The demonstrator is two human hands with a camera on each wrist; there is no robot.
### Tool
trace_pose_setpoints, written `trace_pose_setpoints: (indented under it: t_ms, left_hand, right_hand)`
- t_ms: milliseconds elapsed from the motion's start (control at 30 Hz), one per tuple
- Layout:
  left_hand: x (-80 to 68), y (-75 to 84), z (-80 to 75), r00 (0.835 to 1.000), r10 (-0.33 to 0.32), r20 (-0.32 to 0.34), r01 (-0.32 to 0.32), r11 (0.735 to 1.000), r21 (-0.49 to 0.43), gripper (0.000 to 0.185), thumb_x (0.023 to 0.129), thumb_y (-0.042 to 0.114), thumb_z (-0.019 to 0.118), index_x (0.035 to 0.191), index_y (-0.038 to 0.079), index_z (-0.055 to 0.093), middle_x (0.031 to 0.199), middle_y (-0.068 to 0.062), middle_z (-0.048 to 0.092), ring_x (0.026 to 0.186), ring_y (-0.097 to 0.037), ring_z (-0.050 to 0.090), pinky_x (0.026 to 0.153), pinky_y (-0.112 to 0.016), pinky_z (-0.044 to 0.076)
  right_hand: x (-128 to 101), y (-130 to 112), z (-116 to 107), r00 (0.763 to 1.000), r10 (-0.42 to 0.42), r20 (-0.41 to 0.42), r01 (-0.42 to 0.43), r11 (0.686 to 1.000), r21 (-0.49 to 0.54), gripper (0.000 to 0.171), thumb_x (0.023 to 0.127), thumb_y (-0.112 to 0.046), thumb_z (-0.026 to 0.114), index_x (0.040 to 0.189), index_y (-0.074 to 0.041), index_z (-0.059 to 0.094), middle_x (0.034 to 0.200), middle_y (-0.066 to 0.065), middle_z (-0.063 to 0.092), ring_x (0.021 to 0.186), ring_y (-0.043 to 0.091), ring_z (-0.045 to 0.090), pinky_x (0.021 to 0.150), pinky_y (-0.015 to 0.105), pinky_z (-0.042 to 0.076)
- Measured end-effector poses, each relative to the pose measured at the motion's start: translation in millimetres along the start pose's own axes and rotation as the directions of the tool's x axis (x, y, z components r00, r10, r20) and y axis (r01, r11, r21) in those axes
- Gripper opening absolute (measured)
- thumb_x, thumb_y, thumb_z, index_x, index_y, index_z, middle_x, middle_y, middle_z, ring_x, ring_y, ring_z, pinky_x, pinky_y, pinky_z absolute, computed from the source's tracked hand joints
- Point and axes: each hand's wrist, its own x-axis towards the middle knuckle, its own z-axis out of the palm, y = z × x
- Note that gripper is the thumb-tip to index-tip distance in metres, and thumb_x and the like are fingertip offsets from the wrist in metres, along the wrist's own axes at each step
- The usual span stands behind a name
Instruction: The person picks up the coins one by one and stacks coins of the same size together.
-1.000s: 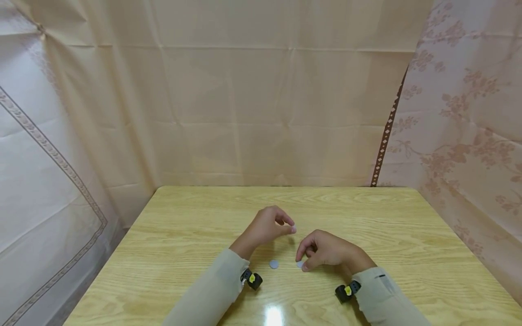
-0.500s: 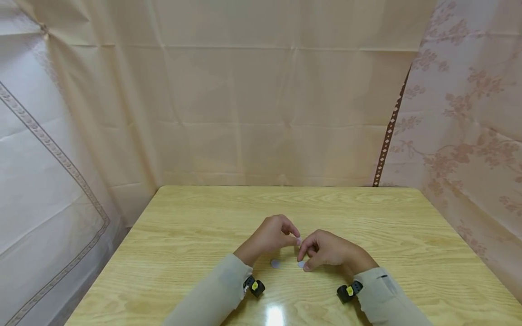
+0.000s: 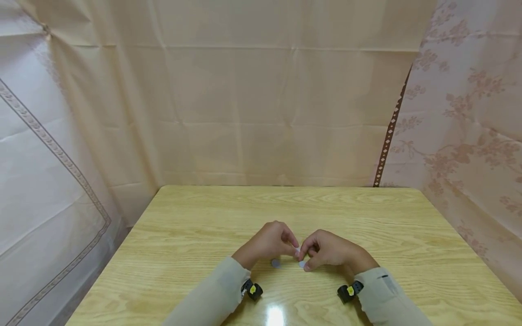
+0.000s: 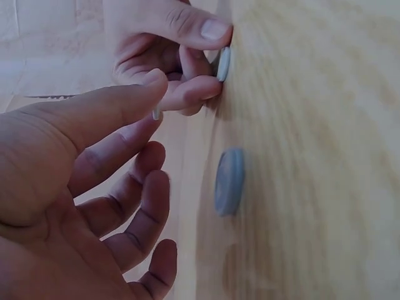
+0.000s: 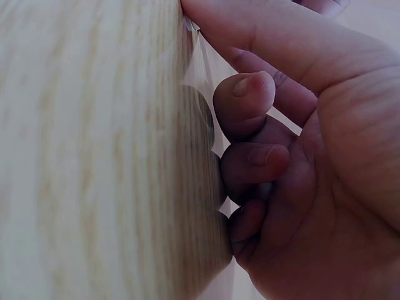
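Between the thumb and index fingertips of my left hand [image 3: 269,240], a small pale disc [image 4: 157,114] is pinched, its edge just showing in the left wrist view. My right hand [image 3: 331,248] is low at the table, thumb and index fingertip holding a white round disc [image 4: 224,64] at the wood surface. The other right fingers curl in, as the right wrist view shows. A thicker grey-blue disc [image 4: 229,181] lies on the table left of the right hand, below the left one. In the head view, the left fingertips are right beside the right index finger.
The wooden table [image 3: 195,217] has a light grain and a bright reflection near the front. A beige cloth [image 3: 261,113] hangs behind it, with patterned cloths on both sides. Each wrist wears a black camera strap [image 3: 253,290] over a light sleeve [image 3: 212,290].
My left hand has come down and slightly right with its disc, to beside the right fingertips. The right hand and the disc lying on the table have stayed in place.
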Motion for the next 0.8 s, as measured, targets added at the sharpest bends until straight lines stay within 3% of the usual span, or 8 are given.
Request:
trace_pose_setpoints:
  t_ms: [200, 433, 800]
  left_hand:
    - [-3.2, -0.6, 7.2, 0.998, 0.007, 0.058, -0.008, 1.000, 0.010, 0.009, 0.083, 0.022, 0.089, 0.080, 0.021, 0.080, 0.076, 0.011, 0.073, 0.067, -0.007, 0.063, 0.061, -0.025, 0.052]
    - [-4.3, 0.8, 13.1, 0.999, 0.005, 0.053, -0.008, 0.998, 0.065, 0.013, 0.080, 0.021, 0.091, 0.076, 0.021, 0.079, 0.076, 0.014, 0.074, 0.072, -0.004, 0.064, 0.066, -0.024, 0.053]
    - [-8.7, 7.5, 18.9, 0.999, -0.028, 0.045, 0.025, 0.996, 0.082, 0.016, 0.079, 0.020, 0.092, 0.072, 0.020, 0.077, 0.071, 0.011, 0.071, 0.058, -0.008, 0.060, 0.052, -0.025, 0.050]
  right_hand:
    - [-1, 0, -1, 1.000, 0.016, 0.000, -0.016, 1.000, 0.004, 0.017, 0.085, -0.010, 0.084, 0.101, -0.008, 0.079, 0.060, -0.006, 0.051, 0.050, 0.003, 0.037, 0.050, 0.019, 0.033]
    - [0, -1, -2, 1.000, -0.003, -0.002, 0.003, 1.000, 0.005, 0.016, 0.085, -0.006, 0.083, 0.100, -0.005, 0.079, 0.062, -0.002, 0.050, 0.052, 0.003, 0.038, 0.050, 0.018, 0.033]
    - [0, 2, -3, 0.999, 0.016, -0.042, -0.018, 0.999, -0.030, 0.013, 0.082, -0.004, 0.084, 0.093, -0.008, 0.079, 0.064, -0.003, 0.053, 0.055, 0.004, 0.040, 0.051, 0.019, 0.034]
